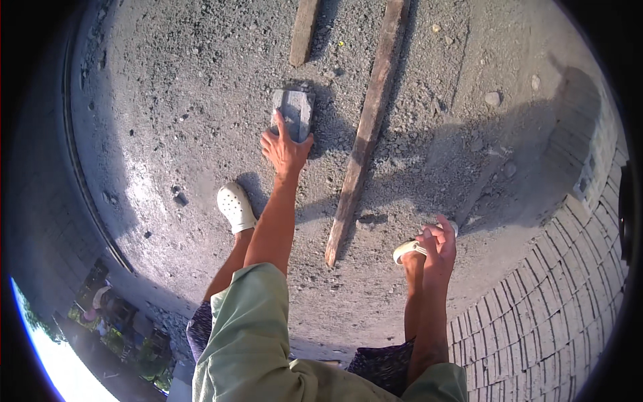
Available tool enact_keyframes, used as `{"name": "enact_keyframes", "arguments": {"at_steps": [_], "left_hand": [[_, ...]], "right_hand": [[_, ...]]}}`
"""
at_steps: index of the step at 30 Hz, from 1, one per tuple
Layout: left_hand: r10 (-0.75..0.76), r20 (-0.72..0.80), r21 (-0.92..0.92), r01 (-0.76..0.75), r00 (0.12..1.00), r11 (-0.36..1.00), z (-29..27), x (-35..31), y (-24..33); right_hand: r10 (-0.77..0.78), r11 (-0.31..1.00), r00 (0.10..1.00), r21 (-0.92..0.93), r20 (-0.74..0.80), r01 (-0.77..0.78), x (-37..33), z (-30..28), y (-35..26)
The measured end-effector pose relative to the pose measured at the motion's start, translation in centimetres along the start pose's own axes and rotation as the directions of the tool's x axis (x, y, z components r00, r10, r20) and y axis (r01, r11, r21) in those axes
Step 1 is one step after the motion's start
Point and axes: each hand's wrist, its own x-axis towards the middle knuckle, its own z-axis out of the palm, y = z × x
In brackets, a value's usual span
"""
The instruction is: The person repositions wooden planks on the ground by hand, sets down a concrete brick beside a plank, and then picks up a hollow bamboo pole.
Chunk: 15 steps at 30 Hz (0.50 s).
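One grey brick (pixel 293 110) sits under my left hand (pixel 286 149), fingers spread flat; loose gravel (pixel 201 100) beside it risks slipping.

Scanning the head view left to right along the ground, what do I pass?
White clog → left hand on the grey block → long wooden plank → right hand hanging open → stacked bricks.

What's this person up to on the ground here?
A person bends over gritty, gravel-strewn ground, left hand laid on a grey brick. The right hand hangs open and empty beside the knee. A long wooden plank lies just right of the brick, and rows of stacked bricks stand at the right.
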Motion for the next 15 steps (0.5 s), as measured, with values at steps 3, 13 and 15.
{"name": "enact_keyframes", "arguments": {"at_steps": [3,13,15], "left_hand": [[-0.004,0.012,-0.037,0.004,1.000,0.999,-1.6,3.1,3.4],[-0.003,-0.017,0.036,0.003,1.000,0.999,-0.3,1.0,1.2],[-0.046,0.059,-0.001,0.046,0.997,0.999,-0.8,1.7,2.8]], "right_hand": [[0.026,0.996,0.999,-0.080,-0.028,-0.029,-0.4,-0.2,-0.3],[-0.050,0.996,0.999,-0.079,0.017,0.052,0.5,-0.8,0.2],[-0.035,0.991,0.999,-0.127,0.011,0.036,0.3,-1.3,0.3]]}}
